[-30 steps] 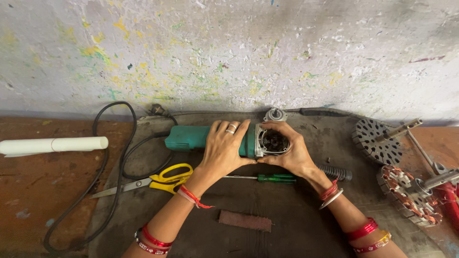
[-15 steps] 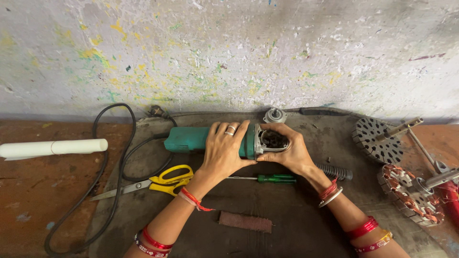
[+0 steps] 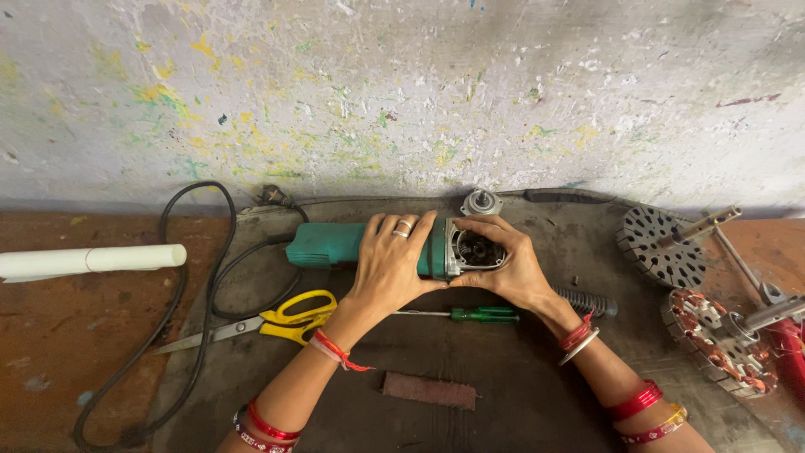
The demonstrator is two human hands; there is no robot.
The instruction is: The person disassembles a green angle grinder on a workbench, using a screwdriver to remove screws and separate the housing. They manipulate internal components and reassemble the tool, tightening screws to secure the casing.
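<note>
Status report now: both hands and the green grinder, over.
Left hand grips green grinder body. Right hand cups its open metal head. Nothing blocks.

There was one green power tool [image 3: 335, 244] with one black cord [image 3: 180, 335]. One pair of yellow-handled scissors [image 3: 277, 320] and one green-handled screwdriver [image 3: 470, 315] lay there. One brown abrasive pad [image 3: 429, 390], one white roll [image 3: 92, 259], one small grey metal cap [image 3: 481, 202] and one black ribbed spring piece [image 3: 587, 300] were present. Two motor cores on shafts [image 3: 658, 243] [image 3: 713, 344] sat together.
</note>
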